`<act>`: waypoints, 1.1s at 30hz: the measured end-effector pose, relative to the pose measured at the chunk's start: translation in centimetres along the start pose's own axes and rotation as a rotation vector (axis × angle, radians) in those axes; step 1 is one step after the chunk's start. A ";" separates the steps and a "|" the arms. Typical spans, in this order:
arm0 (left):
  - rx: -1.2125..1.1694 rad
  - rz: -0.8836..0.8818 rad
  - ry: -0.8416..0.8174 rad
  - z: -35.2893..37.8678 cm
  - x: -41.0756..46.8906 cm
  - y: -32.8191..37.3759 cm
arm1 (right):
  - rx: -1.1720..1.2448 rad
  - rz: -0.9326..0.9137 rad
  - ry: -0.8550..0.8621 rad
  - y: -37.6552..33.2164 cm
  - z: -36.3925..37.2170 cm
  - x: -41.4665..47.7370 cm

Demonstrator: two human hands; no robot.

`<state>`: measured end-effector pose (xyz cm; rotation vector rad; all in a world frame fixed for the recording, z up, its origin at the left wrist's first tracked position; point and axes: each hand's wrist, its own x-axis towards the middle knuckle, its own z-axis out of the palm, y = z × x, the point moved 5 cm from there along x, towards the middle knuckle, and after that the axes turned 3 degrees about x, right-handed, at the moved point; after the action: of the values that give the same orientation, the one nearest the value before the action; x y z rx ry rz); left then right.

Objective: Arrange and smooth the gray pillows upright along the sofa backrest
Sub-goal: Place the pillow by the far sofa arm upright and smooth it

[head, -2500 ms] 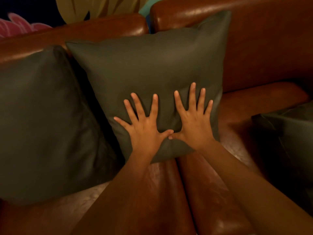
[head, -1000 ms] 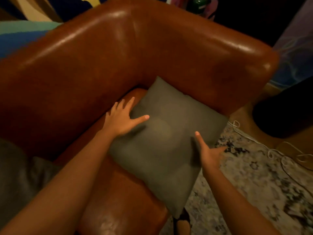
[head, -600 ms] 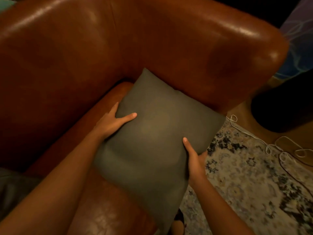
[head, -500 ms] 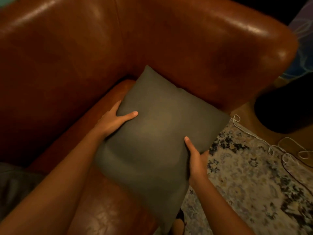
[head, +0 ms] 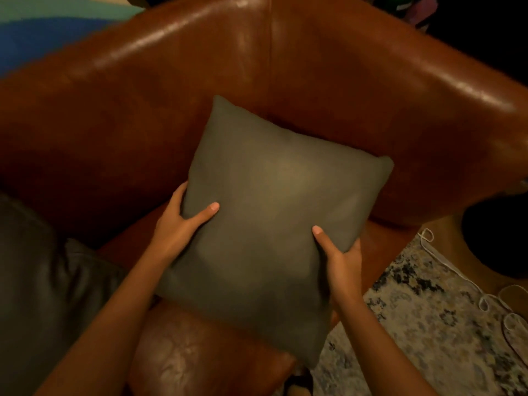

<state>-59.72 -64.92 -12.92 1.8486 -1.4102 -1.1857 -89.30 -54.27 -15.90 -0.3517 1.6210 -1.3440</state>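
Far left, a second gray pillow (head: 43, 281) leans against the sofa backrest (head: 143, 95), partly cut off by the frame edge. Left hand (head: 177, 227) clamps the left edge of the held gray pillow (head: 271, 218): thumb pressed on the front face, fingers wrapped behind, out of sight. That pillow sits tilted in the corner of the brown leather sofa, top corner against the backrest, right corner against the armrest (head: 428, 124), bottom corner hanging past the seat cushion (head: 200, 352) front edge. Right hand (head: 340, 261) grips the pillow's right edge the same way, thumb on front, fingers behind. Right of the sofa, a patterned rug (head: 428, 324) with a white cord (head: 457, 275) lying on it.
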 end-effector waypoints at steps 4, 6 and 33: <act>-0.081 0.037 0.146 -3.2 -1.6 -0.1 | -0.068 -0.118 -0.113 -3.5 3.8 1.4; -0.088 0.068 0.219 -4.3 -2.2 0.1 | -0.112 -0.157 -0.169 -4.9 5.7 2.5; -0.259 0.074 0.850 -7.9 -2.8 -4.8 | -0.347 -0.374 -0.707 -8.9 25.4 9.7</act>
<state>-50.74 -61.58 -12.14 1.7622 -0.7855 -0.4031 -76.76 -79.56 -10.97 -1.2385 1.1986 -1.0129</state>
